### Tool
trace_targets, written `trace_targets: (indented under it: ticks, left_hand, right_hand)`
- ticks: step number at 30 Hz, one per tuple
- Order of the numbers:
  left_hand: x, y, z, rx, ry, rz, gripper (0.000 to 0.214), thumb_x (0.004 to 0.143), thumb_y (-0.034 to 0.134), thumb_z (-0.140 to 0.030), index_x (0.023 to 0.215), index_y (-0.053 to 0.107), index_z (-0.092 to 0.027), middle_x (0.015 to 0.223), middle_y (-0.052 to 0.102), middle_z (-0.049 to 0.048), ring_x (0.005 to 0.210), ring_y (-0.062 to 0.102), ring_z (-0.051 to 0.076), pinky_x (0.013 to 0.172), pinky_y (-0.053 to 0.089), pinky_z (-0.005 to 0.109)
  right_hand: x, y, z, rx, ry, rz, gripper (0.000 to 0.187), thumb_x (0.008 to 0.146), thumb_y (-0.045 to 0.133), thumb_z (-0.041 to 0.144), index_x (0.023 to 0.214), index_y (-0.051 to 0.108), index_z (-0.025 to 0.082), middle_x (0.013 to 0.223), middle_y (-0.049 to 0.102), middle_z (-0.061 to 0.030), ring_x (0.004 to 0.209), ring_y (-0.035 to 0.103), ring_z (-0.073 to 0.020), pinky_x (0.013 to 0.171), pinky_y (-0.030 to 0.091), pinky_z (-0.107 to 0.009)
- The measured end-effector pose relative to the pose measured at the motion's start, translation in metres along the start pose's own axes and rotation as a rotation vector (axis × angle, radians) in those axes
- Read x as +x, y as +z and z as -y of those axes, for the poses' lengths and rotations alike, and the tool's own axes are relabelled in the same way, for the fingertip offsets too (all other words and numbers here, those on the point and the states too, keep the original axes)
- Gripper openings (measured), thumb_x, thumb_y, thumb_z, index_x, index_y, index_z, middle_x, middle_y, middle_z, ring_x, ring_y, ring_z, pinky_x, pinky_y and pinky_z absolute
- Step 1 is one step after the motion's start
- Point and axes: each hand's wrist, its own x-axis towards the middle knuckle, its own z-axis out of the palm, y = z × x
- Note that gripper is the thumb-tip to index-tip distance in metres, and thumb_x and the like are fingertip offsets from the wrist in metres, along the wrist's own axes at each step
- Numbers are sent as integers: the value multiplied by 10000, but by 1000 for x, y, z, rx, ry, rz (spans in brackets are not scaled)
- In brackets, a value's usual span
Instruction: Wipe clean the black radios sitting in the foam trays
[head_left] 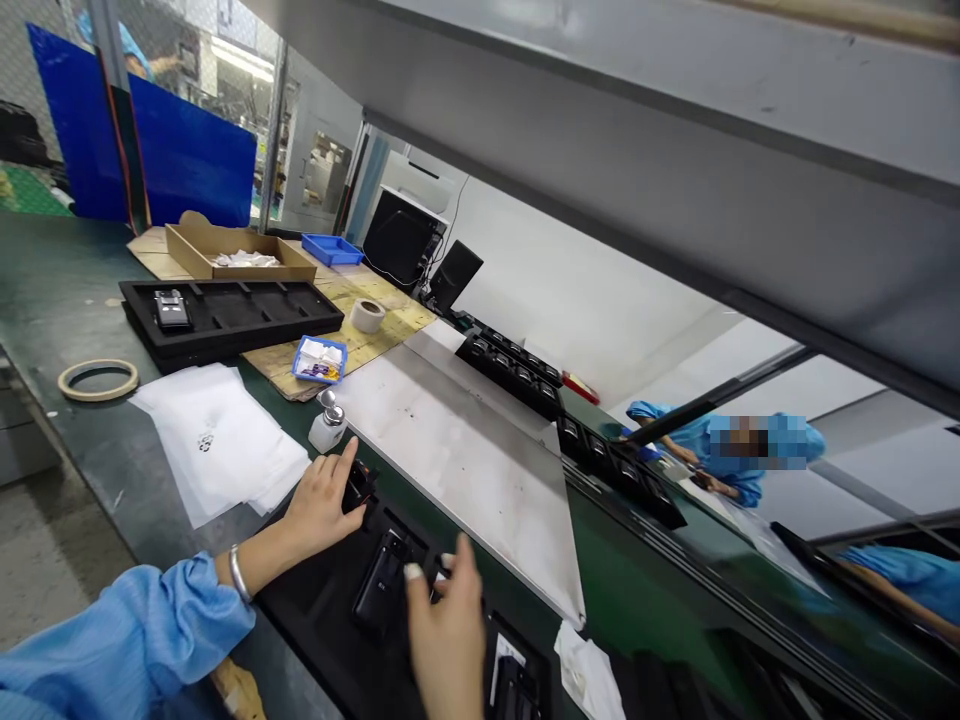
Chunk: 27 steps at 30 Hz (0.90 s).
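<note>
Right hand (448, 635), fingers apart, over black rectangular foam tray (319, 610); left hand (321, 503), grip unclear; green tabletop (421, 512) strip separates flat white board (480, 480).

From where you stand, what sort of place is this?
Probably a workshop for assembling or packing small electronics: black trays hold compact devices on a green workbench, and another person in blue workwear is nearby.

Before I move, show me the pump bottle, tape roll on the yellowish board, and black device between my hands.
Pump bottle (327, 432), head view: its white body.
Tape roll (365, 323), head view: its outer side.
Black device (379, 590), head view: its upper face.
</note>
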Motion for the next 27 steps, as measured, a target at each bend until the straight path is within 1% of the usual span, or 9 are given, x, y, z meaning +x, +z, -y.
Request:
trace_targets:
  ticks: [1, 3, 5, 7, 12, 16, 20, 23, 27]
  left_hand:
    - [-2, 0, 0, -41, 19, -12, 922, 824, 634, -320, 1556, 97, -158, 1151, 550, 130, 1054, 532, 304, 931, 476, 458]
    - [-7, 0, 0, -138, 39, -32, 911, 835, 622, -272, 1560, 77, -184, 1198, 532, 130, 1093, 529, 292, 953, 484, 448]
    - [-11, -1, 0, -224, 43, -45, 909, 841, 612, -238, 1562, 60, -208, 1235, 518, 127, 1118, 534, 276, 969, 492, 433]
    - [-14, -2, 1, -276, 51, -59, 909, 835, 606, -202, 1563, 63, -223, 1259, 510, 123, 1138, 537, 264, 984, 496, 424]
    - [-17, -3, 2, -318, 125, -104, 922, 790, 624, -151, 1555, 116, -229, 1325, 476, 130, 1217, 502, 269, 1027, 482, 428]
    - [-15, -6, 1, -323, 148, -111, 916, 795, 638, -161, 1553, 128, -216, 1325, 480, 138, 1216, 500, 268, 1029, 476, 423]
    - [-12, -8, 1, -321, 98, -64, 891, 826, 655, -240, 1552, 139, -215, 1278, 508, 124, 1160, 535, 256, 1015, 478, 403]
    - [-10, -7, 2, -313, 30, -6, 877, 835, 658, -286, 1549, 151, -223, 1266, 514, 115, 1159, 537, 261, 1010, 477, 404]
    - [-8, -5, 4, -327, 7, 2, 867, 831, 659, -299, 1545, 171, -228, 1274, 510, 115, 1174, 535, 265, 1012, 480, 405]
  right_hand:
    - [-12, 21, -1, -75, -18, 52, 769, 858, 501, 521, 1496, 333, 125, 1297, 522, -190, 1102, 565, -338, 859, 514, -465]
    - [-25, 52, -5, -188, -35, 115, 748, 876, 465, 493, 1510, 317, 126, 1388, 456, -199, 1228, 474, -394, 884, 500, -504]
    - [-28, 69, -9, -259, -42, 118, 750, 879, 455, 495, 1516, 309, 126, 1418, 426, -198, 1232, 456, -412, 866, 504, -513]
    - [-27, 77, -13, -310, -49, 82, 755, 882, 449, 513, 1512, 314, 120, 1424, 416, -203, 1196, 474, -411, 855, 503, -512]
    - [-23, 80, -14, -362, -61, 42, 738, 888, 420, 480, 1500, 309, 84, 1404, 415, -224, 1166, 482, -402, 877, 483, -503]
    - [-22, 75, -10, -297, 11, 56, 804, 841, 481, 449, 1517, 247, 84, 1402, 402, -226, 1221, 452, -414, 921, 459, -522]
    - [-20, 70, -11, -137, 27, -13, 872, 796, 564, 449, 1527, 224, 117, 1433, 360, -224, 1278, 416, -416, 972, 427, -535]
    - [-17, 67, -12, -28, 30, -99, 894, 781, 600, 443, 1530, 212, 147, 1443, 347, -217, 1249, 447, -397, 968, 428, -537]
    - [-11, 66, -8, 22, 23, -157, 888, 781, 608, 440, 1528, 216, 159, 1440, 350, -209, 1230, 456, -383, 967, 430, -535]
